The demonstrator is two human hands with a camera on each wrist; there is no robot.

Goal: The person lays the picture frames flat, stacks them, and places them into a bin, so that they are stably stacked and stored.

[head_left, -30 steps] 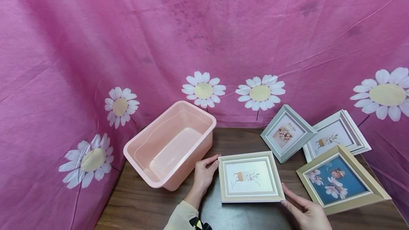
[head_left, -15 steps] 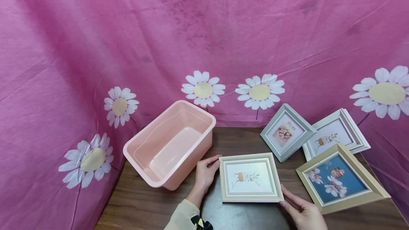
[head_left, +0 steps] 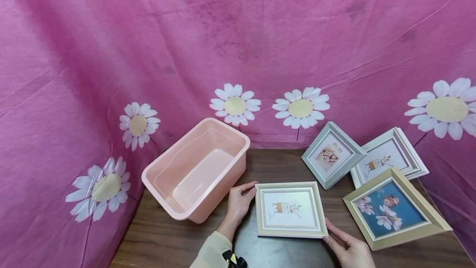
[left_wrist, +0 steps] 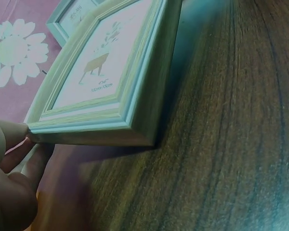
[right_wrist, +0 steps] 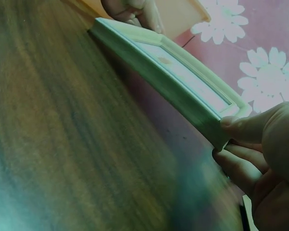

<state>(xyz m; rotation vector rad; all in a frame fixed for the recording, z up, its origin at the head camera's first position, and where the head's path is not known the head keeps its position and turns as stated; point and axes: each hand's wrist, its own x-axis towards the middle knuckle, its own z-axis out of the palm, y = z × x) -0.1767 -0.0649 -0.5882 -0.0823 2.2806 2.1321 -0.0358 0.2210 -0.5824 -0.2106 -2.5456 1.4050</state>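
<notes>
A cream picture frame (head_left: pixel 291 232) with a small plant print lies face up between both hands at the near middle of the table. My left hand (head_left: pixel 238 204) pinches its far left corner. At the near right corner, my right hand (head_left: pixel 349 245) grips the frame between thumb and fingers. In the right wrist view, the right thumb (right_wrist: pixel 243 126) is on the frame's face and the fingers are below its edge. The left wrist view has the frame (left_wrist: pixel 82 115) close over the wood, its near corner right at the tabletop.
Left of the frame stands a pink plastic tub (head_left: pixel 219 185). On the right are a grey frame (head_left: pixel 323 177), a white frame (head_left: pixel 414 171) and a gold frame (head_left: pixel 390 241) with a blue flower picture, partly overlapping. A pink daisy-printed cloth (head_left: pixel 238 32) hangs behind the wooden table (head_left: pixel 275 168).
The frame's far right corner has come slightly toward me, and its right edge has shifted a little left with my right hand. The left hand keeps its hold, nearly still.
</notes>
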